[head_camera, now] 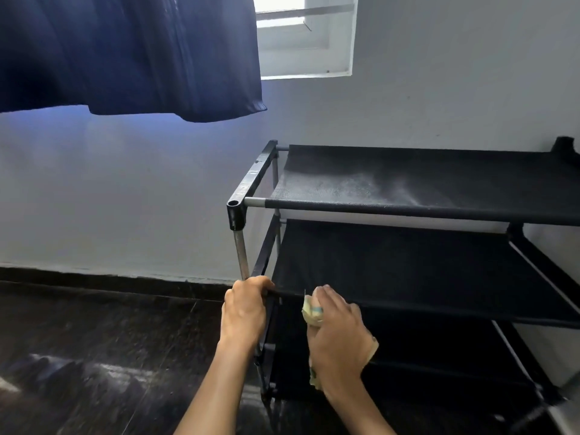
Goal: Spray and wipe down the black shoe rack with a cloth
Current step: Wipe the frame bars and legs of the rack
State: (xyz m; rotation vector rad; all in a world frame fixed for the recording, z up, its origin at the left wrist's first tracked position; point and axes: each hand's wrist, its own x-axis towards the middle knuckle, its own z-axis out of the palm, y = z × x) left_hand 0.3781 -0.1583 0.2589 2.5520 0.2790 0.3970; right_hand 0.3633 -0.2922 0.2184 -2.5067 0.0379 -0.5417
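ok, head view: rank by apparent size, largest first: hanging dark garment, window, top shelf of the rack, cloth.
1. Hanging dark garment, though it hangs nearest the camera, which inflates it.
2. Top shelf.
3. Window.
4. Cloth, mostly hidden under the right hand.

1 rack (238, 196), 1 cloth (312, 312), 2 hands (244, 306)

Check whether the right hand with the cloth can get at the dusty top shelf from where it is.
Probably yes. The right hand holds the cloth at the second shelf's front bar, and the top shelf above it lies open with nothing on it.
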